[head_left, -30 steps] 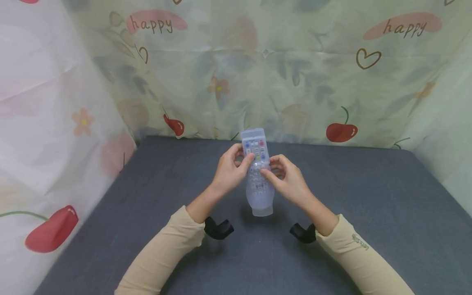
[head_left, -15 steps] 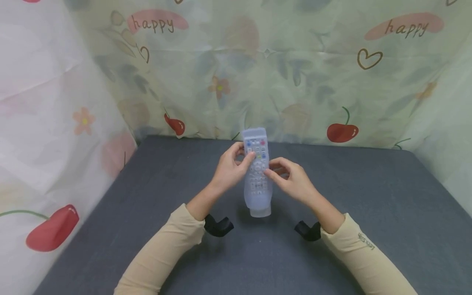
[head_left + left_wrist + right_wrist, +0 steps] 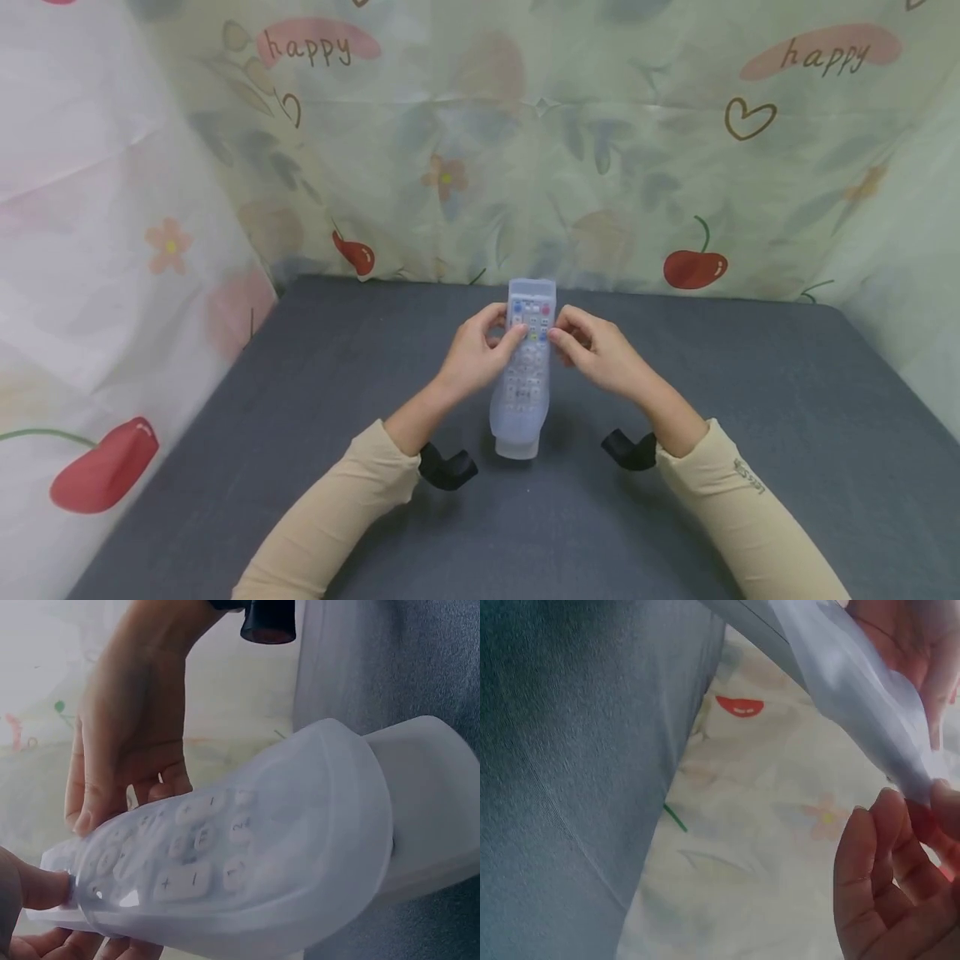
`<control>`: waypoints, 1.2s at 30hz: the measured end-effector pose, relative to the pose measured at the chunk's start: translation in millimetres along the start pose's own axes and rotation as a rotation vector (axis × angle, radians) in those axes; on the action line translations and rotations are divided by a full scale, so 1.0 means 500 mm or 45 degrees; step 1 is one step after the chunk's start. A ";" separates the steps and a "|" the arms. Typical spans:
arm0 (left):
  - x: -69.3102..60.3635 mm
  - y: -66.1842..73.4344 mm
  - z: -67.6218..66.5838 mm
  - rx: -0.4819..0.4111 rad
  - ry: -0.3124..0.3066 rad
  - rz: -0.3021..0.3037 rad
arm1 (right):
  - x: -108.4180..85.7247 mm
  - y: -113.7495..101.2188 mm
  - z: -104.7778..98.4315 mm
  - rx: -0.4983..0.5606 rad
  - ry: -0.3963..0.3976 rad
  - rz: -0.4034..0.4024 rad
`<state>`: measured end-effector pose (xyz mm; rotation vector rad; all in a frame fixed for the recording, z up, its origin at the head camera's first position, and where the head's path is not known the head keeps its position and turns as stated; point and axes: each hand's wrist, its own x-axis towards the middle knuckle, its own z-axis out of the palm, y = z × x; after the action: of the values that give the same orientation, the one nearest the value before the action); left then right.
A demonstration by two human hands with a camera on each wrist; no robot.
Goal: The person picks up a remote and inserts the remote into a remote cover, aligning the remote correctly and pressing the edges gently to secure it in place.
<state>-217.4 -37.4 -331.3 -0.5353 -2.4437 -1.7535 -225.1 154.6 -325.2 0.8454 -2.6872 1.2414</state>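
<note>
Landmark: the remote. Far to its left, a printed cloth point(image 3: 82, 250) hangs. Nearer on that side, at the lower left, are a beige sleeve point(image 3: 330, 517) and a black mount point(image 3: 447, 468). At the remote's left edge, the left hand point(image 3: 478, 354) clamps its grip on the remote, thumb on the button face, fingers at the edge and behind.

The remote point(image 3: 528, 371) sits between the hands, over the table point(image 3: 225, 500), tilted, button face toward the wearer. A translucent cover point(image 3: 519, 423) encloses its buttons; a pale end protrudes at the bottom. Contact between that end and the table cannot be determined.

At the remote's upper right edge, the right hand point(image 3: 594, 348) brings thumb and fingertips together, pinching the cover's edge. To the lower right are a second mount point(image 3: 630, 450) and sleeve point(image 3: 757, 517).
</note>
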 end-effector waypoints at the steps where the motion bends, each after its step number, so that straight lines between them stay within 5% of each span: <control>1: 0.000 -0.002 0.002 -0.008 -0.004 -0.001 | -0.001 0.000 -0.003 -0.020 -0.018 -0.015; 8: -0.001 -0.003 0.009 -0.147 0.010 -0.092 | -0.003 -0.002 -0.008 -0.102 -0.071 -0.136; 14: 0.002 0.008 0.015 -0.274 0.108 -0.229 | -0.002 -0.015 -0.007 -0.203 -0.026 -0.198; 24: 0.003 0.005 0.023 -0.335 0.254 -0.275 | -0.008 -0.013 0.016 -0.342 0.005 -0.241; 32: 0.006 -0.004 0.024 -0.367 0.317 -0.267 | -0.018 -0.018 0.051 -0.741 0.262 -0.249; 36: 0.008 -0.004 0.022 -0.357 0.315 -0.238 | -0.019 -0.016 0.070 -0.685 0.363 -0.242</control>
<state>-220.4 -26.9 -335.7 -0.0988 -2.1548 -2.1080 -207.1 129.6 -346.2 0.7507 -2.4481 0.5068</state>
